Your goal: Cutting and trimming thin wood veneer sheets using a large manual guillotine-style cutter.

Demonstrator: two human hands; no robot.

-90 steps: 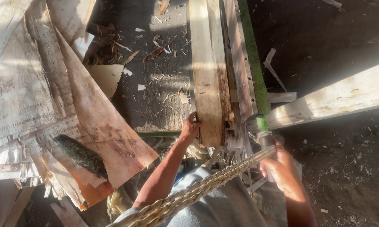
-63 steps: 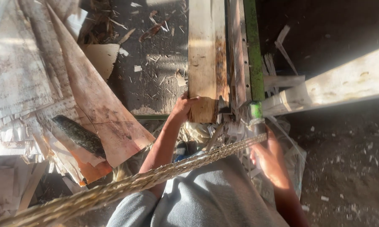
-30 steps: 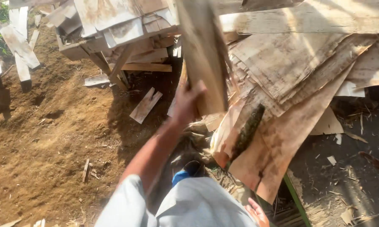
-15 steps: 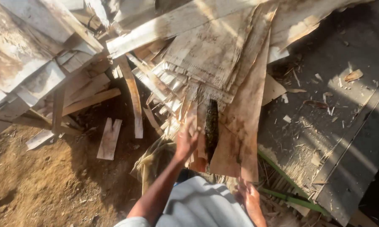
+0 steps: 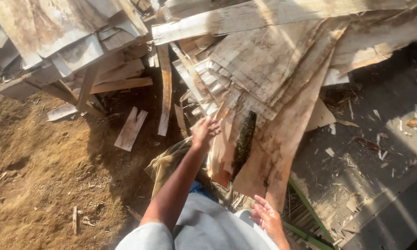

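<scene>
My left hand [image 5: 205,130] reaches forward with fingers spread, empty, just short of a heap of thin veneer sheets [image 5: 268,78]. Its fingertips are near the frayed lower edges of the sheets, beside a dark bark-covered strip [image 5: 244,141] lying among them. My right hand [image 5: 268,218] hangs low by my waist, open with fingers apart, holding nothing, close to the lower corner of a long brownish sheet [image 5: 282,157].
Wooden planks and boards [image 5: 111,69] are piled at the upper left, with short offcuts [image 5: 130,129] on the sawdust-covered ground [image 5: 42,180]. A grey concrete slab [image 5: 370,166] strewn with chips lies to the right. A green metal bar [image 5: 305,208] runs beside my right hand.
The view swung from a plank on a machine to the veneer heap. My left hand let go of the plank and now reaches out empty; my right hand dropped to my side.
</scene>
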